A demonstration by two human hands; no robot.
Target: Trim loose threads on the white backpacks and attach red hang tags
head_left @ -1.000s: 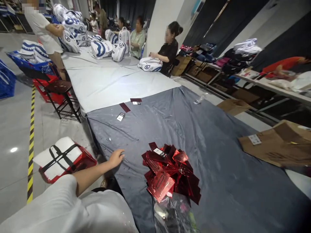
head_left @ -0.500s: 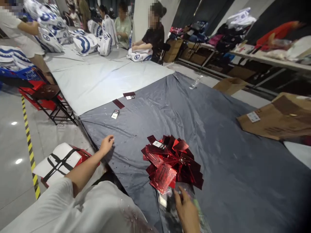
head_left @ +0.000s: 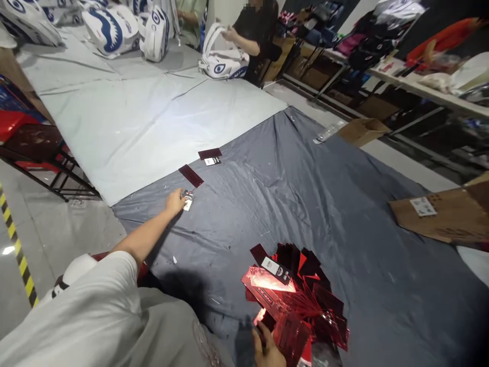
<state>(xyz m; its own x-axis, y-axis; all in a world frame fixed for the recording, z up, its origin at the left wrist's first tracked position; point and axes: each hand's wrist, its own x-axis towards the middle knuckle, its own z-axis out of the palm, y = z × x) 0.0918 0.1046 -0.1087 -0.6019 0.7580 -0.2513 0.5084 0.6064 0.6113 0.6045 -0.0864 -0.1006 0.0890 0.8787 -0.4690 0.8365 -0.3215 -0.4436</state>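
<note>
My left hand reaches out over the grey cloth, fingers closed at the edge of a small black-and-white hang tag. Two dark red cards lie beyond it, the farther one beside another hang tag. At the bottom, my right hand has its fingers curled at the left edge of a fanned pile of shiny red cards; its fingertips meet one red card. On top of the pile rests a hang tag with a white label. Clear plastic lies partly hidden under the pile.
The grey cloth meets a pale cloth. White backpacks stand at the far end, where a person in black handles another backpack. A cardboard box is on the right, a stool on the left.
My left hand has moved forward to the hang tag. My right hand has shifted from the plastic to the pile's left edge. The view has tilted down, and the far person's arm has lifted.
</note>
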